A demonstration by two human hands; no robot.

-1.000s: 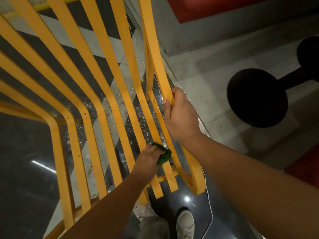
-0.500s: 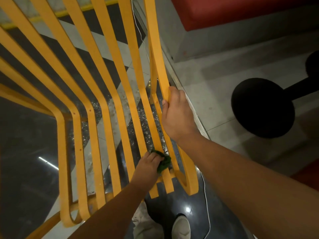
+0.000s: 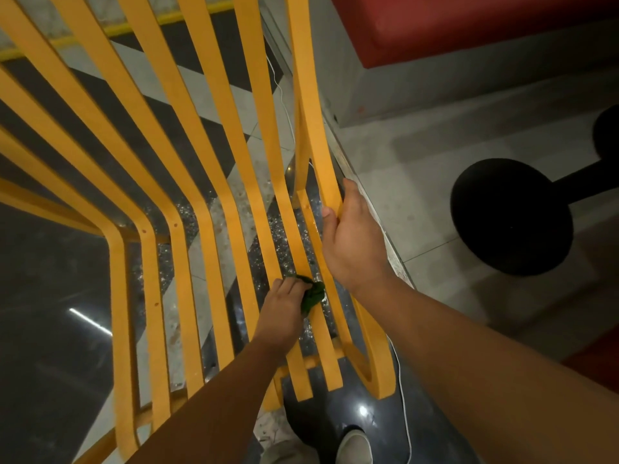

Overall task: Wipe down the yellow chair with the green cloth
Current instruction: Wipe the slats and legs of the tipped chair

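Wiping is under way. The small crumpled green cloth is pressed against a narrow slat near the right edge of the yellow slatted chair, low down towards the slat ends. The cloth is bunched under the left hand, whose fingers are curled over it. The chair is steadied by the right hand, which is wrapped round the broad outer rail just above. Only a small patch is covered, so most slats are judged not yet done. A stroke along this slat seems called for next, then a shift to its neighbour. The cloth looks soft and tightly wadded. The paint is seen matte and even, with the dark glossy floor visible between the slats.
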